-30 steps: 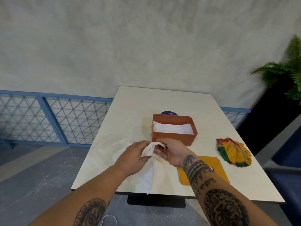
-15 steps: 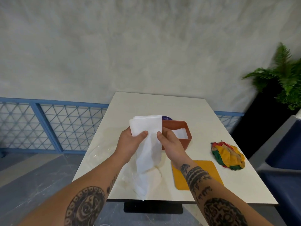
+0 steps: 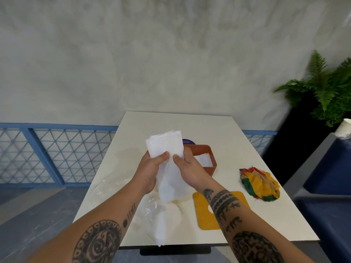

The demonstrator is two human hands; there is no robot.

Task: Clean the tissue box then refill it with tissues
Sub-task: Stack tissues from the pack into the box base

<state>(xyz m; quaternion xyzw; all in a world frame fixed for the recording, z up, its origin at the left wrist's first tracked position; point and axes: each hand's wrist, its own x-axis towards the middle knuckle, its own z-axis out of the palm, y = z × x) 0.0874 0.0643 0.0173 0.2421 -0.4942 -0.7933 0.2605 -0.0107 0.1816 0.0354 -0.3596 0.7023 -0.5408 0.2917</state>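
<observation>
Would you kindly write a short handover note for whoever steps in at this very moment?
Left hand and right hand: both grip one stack of white tissues, raised above the table.
Tissue box: open, right of the hands, some tissues already inside.
Orange lid lies flat near the front edge; colourful cloth at the right; clear plastic wrapper under the hands.
Left: put the stack in, fit the lid.
</observation>
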